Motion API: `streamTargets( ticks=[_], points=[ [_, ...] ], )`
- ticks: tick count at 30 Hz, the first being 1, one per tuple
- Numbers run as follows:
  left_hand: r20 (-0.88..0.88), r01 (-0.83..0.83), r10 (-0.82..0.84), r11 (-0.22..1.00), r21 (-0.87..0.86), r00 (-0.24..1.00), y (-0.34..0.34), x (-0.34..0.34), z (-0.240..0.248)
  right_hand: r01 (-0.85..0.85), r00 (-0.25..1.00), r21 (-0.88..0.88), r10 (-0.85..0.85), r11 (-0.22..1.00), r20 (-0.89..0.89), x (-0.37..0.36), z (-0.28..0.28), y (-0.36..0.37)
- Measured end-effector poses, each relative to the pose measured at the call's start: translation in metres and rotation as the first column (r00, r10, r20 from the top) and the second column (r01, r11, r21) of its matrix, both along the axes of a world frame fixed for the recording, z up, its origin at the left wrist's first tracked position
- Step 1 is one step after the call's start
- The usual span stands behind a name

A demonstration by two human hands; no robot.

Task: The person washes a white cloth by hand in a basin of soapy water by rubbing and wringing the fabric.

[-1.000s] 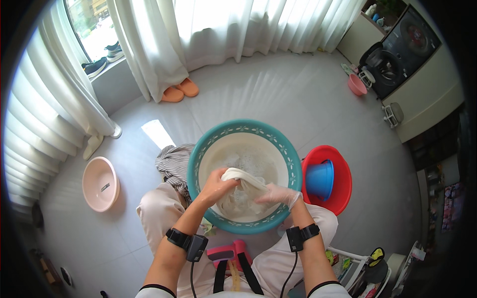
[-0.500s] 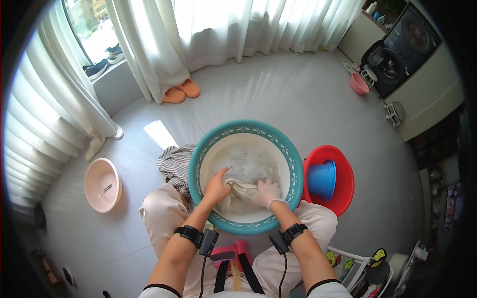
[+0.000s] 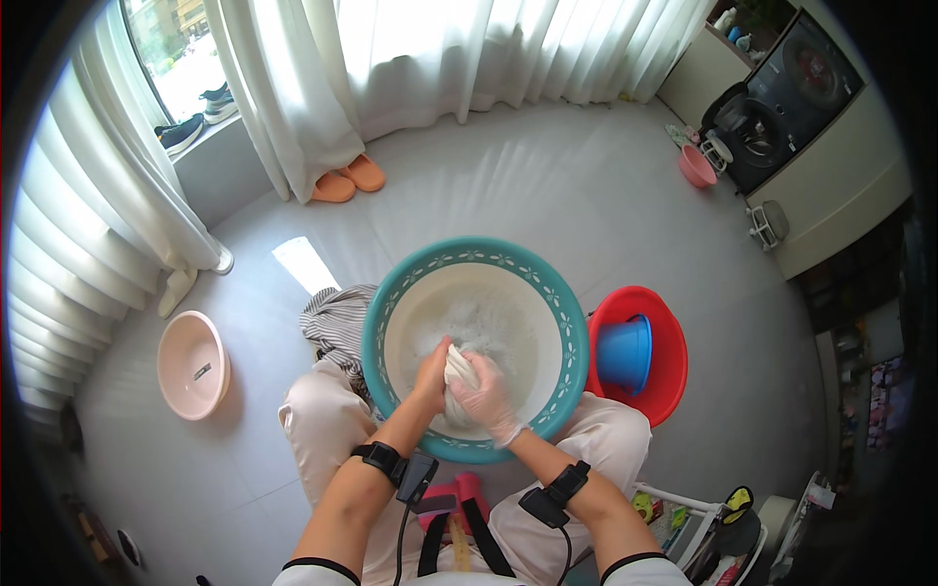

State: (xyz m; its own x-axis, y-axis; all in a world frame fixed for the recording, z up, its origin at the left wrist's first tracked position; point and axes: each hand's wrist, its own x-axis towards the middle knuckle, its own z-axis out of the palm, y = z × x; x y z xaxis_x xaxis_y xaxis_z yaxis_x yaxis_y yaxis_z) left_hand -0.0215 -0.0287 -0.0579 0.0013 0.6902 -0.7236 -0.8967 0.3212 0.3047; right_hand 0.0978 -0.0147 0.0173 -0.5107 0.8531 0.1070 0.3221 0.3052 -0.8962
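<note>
A large basin with a teal patterned rim (image 3: 383,293) and a white inside stands between my knees, holding sudsy water (image 3: 489,317). Over the water, near the basin's close side, a wet white cloth (image 3: 457,367) is bunched up between my two hands. My left hand (image 3: 430,375) is bare and closes on the cloth from the left. On the other side, my right hand (image 3: 485,396), in a thin clear glove, wraps it with the thumb across the top. Some fingertips of both hands are hidden by the cloth.
Beside the basin on the right, a red basin (image 3: 672,356) holds a blue bucket (image 3: 625,354). A striped cloth (image 3: 337,327) lies against its left side. Further left stands a pale pink basin (image 3: 223,366). Orange slippers (image 3: 363,174) sit by the curtain; a white rack (image 3: 684,503) is at lower right.
My hands have come together and gathered the cloth, which was stretched between them, into an upright bunch. The right hand has moved left and turned. The view has shifted slightly.
</note>
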Motion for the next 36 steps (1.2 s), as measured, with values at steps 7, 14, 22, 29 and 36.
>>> streamTargets(
  ticks=[7, 14, 22, 29, 36],
  points=[
    [-0.267, 0.051, -0.041, 0.998, 0.028, 0.963, -0.004, 0.014, 0.012, 0.015, 0.967, -0.006, -0.013, 1.0, 0.256, 0.004, -0.001, 0.032],
    [-0.834, 0.564, -0.318, 0.826, -0.009, 0.452, -0.018, 0.022, 0.05, 0.031, 0.908, -0.433, 0.156, 0.901, 0.389, 0.045, -0.06, 0.095],
    [-0.901, 0.66, -0.323, 0.749, -0.057, 0.289, -0.023, 0.017, 0.043, -0.167, 0.896, -0.824, 0.432, 0.542, 0.102, 0.016, -0.062, 0.087],
    [-0.92, 0.437, -0.267, 0.891, -0.123, 0.286, -0.029, 0.019, 0.026, -0.185, 0.929, -0.527, -0.027, 0.83, -0.37, -0.001, -0.037, 0.085],
    [-0.347, 0.165, -0.111, 0.978, 0.131, 0.931, -0.014, 0.001, 0.035, -0.368, 0.823, -0.731, 0.568, 0.574, 0.032, 0.032, -0.019, 0.092]
  ],
)
